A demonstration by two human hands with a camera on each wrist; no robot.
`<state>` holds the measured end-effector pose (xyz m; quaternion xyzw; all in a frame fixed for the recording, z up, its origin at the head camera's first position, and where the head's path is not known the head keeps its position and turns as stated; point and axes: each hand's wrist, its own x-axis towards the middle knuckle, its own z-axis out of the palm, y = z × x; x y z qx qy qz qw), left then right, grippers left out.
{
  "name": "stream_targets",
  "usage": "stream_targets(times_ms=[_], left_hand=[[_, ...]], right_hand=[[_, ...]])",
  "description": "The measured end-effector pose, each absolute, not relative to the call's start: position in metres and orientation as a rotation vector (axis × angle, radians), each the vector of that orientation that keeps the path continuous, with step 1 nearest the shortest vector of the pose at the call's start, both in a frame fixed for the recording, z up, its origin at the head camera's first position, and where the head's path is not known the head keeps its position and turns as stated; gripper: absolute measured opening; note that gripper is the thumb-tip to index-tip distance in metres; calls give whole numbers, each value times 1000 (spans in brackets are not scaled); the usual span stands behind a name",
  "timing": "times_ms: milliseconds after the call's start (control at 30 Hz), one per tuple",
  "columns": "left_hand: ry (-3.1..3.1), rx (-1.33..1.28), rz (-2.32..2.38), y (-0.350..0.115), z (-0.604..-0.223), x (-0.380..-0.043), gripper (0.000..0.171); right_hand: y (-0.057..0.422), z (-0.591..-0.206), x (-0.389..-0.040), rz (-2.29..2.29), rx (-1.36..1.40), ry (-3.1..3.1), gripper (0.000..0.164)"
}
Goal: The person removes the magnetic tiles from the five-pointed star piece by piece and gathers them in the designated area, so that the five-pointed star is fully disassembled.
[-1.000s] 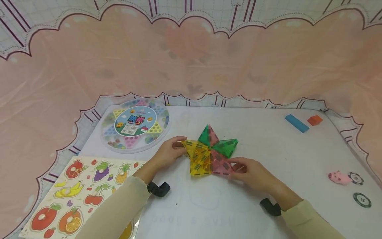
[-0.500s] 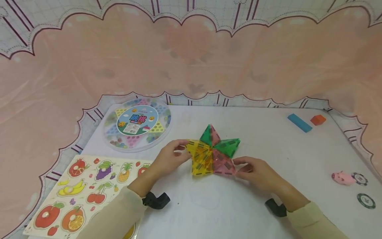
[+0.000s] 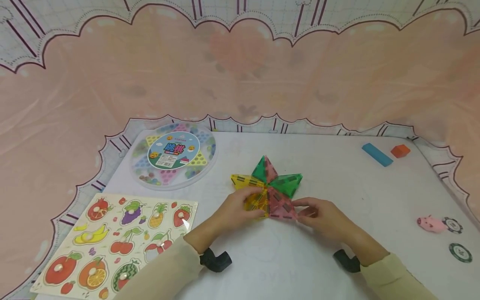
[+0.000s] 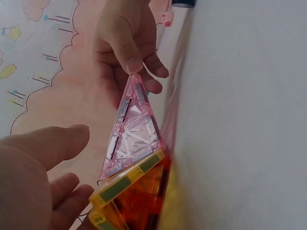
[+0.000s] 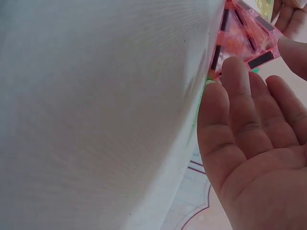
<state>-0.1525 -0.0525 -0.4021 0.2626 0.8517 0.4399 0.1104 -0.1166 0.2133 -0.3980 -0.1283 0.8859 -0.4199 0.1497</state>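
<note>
A star-shaped build of see-through magnetic tiles stands on the white tabletop, with yellow tiles (image 3: 243,181), green tiles (image 3: 286,183) and pink tiles (image 3: 280,204). My left hand (image 3: 238,208) is around the lower yellow point and partly covers it. In the left wrist view its thumb (image 4: 67,143) stays apart from the yellow tile (image 4: 132,184), while its other fingers lie beside or behind that tile. At the lower right point, my right hand (image 3: 322,216) pinches the pink corner. The right wrist view shows the thumb on the pink tile (image 5: 247,36) and a fingertip against it.
A fruit puzzle board (image 3: 150,237) lies at the left, below a round Chinese checkers box (image 3: 173,156). Toward the back right are a blue block (image 3: 377,154) and an orange block (image 3: 400,151). A pink pig (image 3: 430,223) and two chips, one a lower chip (image 3: 460,252), lie farther right.
My left hand has moved from the upper left yellow point down and right to the lower yellow point. The right hand stays at the pink corner.
</note>
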Motion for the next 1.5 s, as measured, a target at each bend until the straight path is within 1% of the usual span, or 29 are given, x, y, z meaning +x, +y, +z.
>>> stream_targets(times_ms=[233, 467, 733, 1167, 1500], left_hand=[[2529, 884, 1222, -41, -404, -159, 53], [2594, 856, 1141, -35, -403, -160, 51], [2616, 836, 1089, -33, -404, -156, 57], [2790, 896, 929, -27, -407, -153, 64], [2943, 910, 736, -19, -408, -147, 72]], right_hand=[[212, -398, -114, -1165, -350, 2583, 35], [212, -399, -113, -1156, -373, 2595, 35], [213, -398, -113, -1135, -368, 2607, 35], [211, -398, -115, -1076, -420, 2643, 36], [212, -398, -116, -1076, -403, 2633, 35]])
